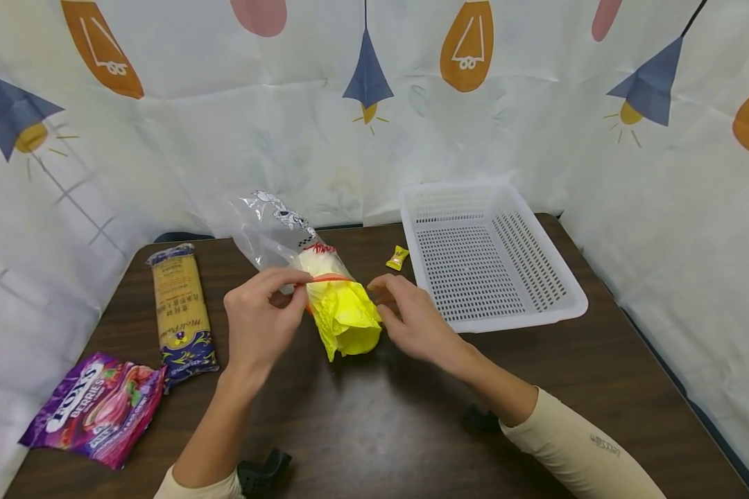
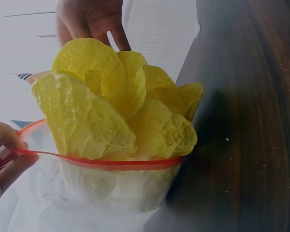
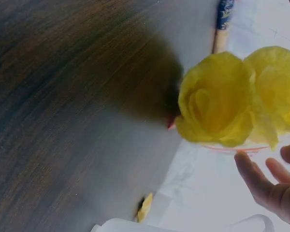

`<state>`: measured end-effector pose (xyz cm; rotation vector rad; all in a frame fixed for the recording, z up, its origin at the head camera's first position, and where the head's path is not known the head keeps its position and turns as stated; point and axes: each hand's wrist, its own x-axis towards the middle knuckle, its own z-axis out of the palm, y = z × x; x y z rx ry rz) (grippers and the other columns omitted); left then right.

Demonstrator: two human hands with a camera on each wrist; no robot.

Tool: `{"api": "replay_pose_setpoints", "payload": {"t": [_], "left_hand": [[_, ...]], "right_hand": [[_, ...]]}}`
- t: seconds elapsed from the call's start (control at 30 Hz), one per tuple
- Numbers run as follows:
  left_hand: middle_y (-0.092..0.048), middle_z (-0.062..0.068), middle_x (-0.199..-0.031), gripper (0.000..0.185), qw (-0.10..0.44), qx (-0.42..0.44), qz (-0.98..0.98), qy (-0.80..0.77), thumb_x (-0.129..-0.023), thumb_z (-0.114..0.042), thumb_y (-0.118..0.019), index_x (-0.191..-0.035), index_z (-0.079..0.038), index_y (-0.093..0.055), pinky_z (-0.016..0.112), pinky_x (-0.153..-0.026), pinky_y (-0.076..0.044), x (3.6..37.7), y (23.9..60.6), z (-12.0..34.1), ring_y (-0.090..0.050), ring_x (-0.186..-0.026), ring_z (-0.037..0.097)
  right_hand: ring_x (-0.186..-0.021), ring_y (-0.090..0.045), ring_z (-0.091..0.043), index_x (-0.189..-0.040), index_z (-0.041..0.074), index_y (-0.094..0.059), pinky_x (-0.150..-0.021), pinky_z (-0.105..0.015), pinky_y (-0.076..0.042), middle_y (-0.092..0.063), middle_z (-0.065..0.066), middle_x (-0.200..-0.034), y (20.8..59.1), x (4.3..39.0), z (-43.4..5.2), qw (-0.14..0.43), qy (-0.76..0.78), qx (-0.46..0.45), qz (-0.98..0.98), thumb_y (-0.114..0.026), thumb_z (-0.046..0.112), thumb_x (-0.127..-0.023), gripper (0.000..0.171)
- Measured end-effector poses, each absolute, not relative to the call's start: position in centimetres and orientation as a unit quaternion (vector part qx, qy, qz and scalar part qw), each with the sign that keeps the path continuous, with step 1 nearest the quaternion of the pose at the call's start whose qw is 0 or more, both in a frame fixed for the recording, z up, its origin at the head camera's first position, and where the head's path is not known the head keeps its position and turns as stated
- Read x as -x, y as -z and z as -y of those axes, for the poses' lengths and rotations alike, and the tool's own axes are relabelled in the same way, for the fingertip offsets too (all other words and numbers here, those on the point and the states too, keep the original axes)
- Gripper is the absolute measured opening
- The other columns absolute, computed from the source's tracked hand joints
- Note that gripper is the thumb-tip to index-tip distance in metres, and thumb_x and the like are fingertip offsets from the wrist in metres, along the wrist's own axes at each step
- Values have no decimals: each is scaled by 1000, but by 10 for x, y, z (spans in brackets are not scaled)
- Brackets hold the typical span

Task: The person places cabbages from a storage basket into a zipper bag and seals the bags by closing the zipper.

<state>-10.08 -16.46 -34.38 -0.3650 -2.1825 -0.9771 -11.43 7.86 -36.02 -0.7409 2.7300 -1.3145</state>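
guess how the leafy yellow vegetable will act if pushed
The vegetable would probably bend at its loose, thin-looking leaves. Its rounded shape suggests it might roll if nudged. The clear bag around its other end looks wrinkled, so would likely flop.

Cabbage (image 1: pixel 345 315) (yellow), partly inside clear bag (image 1: pixel 261 239)

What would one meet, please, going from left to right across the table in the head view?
Purple candy bag, yellow-and-blue packet, left hand, yellow leafy vegetable, right hand, white perforated basket.
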Motion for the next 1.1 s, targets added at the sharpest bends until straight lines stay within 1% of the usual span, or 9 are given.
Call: {"api": "replay_pose_setpoints", "payload": {"t": [0.1, 0.2, 0.37, 0.47, 0.6, 0.77, 0.93, 1.03, 1.1], "left_hand": [[-79, 3, -87, 18, 363, 133, 841, 378, -88, 1, -73, -92, -12, -84, 8, -63, -52, 102, 340, 163, -70, -68, 15], [-78, 4, -85, 16, 367, 120, 842, 376, -88, 0, -72, -91, -10, -84, 5, -62, -49, 103, 336, 163, -69, -66, 16], [-79, 7, -87, 13, 357, 101, 848, 380, -89, -2, -72, -91, -7, -83, 0, -65, -45, 102, 330, 162, -70, -71, 19], [-79, 7, -88, 12, 348, 92, 850, 386, -89, -3, -73, -92, -7, -83, 0, -66, -46, 100, 326, 162, -70, -74, 20], [-79, 6, -88, 12, 339, 74, 847, 403, -90, -4, -73, -93, -9, -84, 2, -66, -48, 96, 320, 161, -70, -76, 21], [-80, 2, -89, 14, 329, 51, 838, 433, -90, -5, -75, -94, -13, -85, 5, -63, -51, 87, 310, 159, -67, -72, 8], [-80, 2, -90, 11, 320, 35, 831, 453, -91, -8, -77, -96, -13, -85, 9, -57, -50, 83, 301, 158, -63, -65, 1], [-80, 3, -90, 10, 319, 22, 822, 471, -91, -10, -77, -96, -13, -85, 9, -58, -51, 82, 297, 160, -66, -69, -3], [-80, 5, -91, 10, 320, 18, 814, 485, -92, -10, -77, -97, -12, -85, 10, -61, -53, 81, 295, 162, -68, -74, -4]], "right_hand": [[-108, -72, -23, -130, 6, -62, -93, -40, -62, -67, -12, -129, 360, 114, -78, 20, 409, 217, -886, -56, 1, -100, 32], [-104, -72, -24, -129, 6, -62, -88, -41, -61, -68, -12, -125, 362, 114, -76, 38, 401, 216, -889, -53, -1, -100, 31], [-104, -71, -25, -131, 6, -60, -89, -41, -61, -68, -11, -123, 372, 115, -70, 83, 382, 217, -895, -52, -2, -102, 31], [-105, -71, -23, -131, 9, -60, -92, -40, -61, -69, -10, -123, 380, 116, -66, 110, 386, 205, -892, -53, 2, -103, 30], [-102, -71, -22, -131, 9, -61, -89, -39, -61, -71, -9, -122, 392, 119, -62, 160, 421, 193, -872, -55, 4, -102, 29], [-105, -67, -22, -134, 3, -59, -91, -35, -60, -69, -15, -127, 403, 121, -59, 254, 534, 156, -791, -55, 1, -100, 34], [-99, -64, -23, -143, -1, -48, -89, -34, -60, -64, -20, -132, 402, 119, -59, 364, 657, 59, -657, -50, -7, -98, 46], [-99, -61, -22, -145, -1, -44, -89, -33, -60, -62, -19, -127, 399, 117, -59, 394, 683, 21, -614, -47, -11, -97, 49], [-100, -60, -22, -143, -1, -45, -92, -34, -59, -62, -17, -125, 397, 116, -59, 393, 692, 12, -606, -47, -12, -98, 46]]}}
